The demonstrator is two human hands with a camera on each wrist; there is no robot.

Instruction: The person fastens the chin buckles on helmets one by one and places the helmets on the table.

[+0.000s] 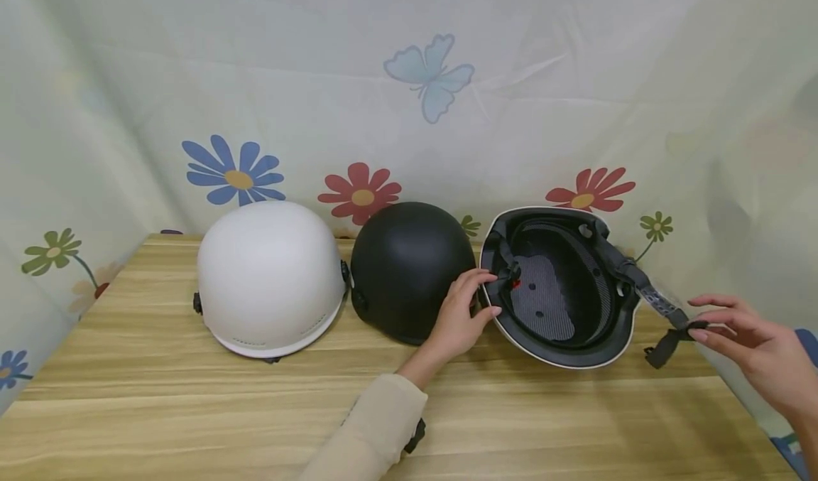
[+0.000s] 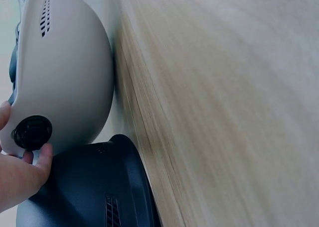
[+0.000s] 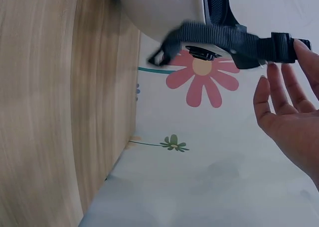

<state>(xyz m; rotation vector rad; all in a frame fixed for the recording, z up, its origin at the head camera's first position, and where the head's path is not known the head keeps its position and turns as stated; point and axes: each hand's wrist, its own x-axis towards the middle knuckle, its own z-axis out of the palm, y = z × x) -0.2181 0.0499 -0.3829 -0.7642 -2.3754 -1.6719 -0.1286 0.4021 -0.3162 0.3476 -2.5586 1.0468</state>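
Observation:
An upturned white helmet (image 1: 543, 310) lies on the right side of the table, its black padded inside facing up and toward me. My left hand (image 1: 461, 310) grips its left rim, with the thumb near the edge; in the left wrist view the fingers (image 2: 45, 160) are beside a round black knob (image 2: 33, 132) on the shell. To the right, my right hand (image 1: 760, 349) pinches the black buckle (image 3: 283, 48) at the end of the chin strap (image 1: 655, 300), pulled out from the helmet. A loose strap end (image 1: 663, 349) hangs below the buckle.
A black helmet (image 1: 409, 268) stands right beside my left hand, dome up. Further left is another white helmet (image 1: 268, 275), also dome up. Behind the wooden table (image 1: 192, 410) hangs a light curtain (image 1: 319, 97) printed with flowers and a butterfly.

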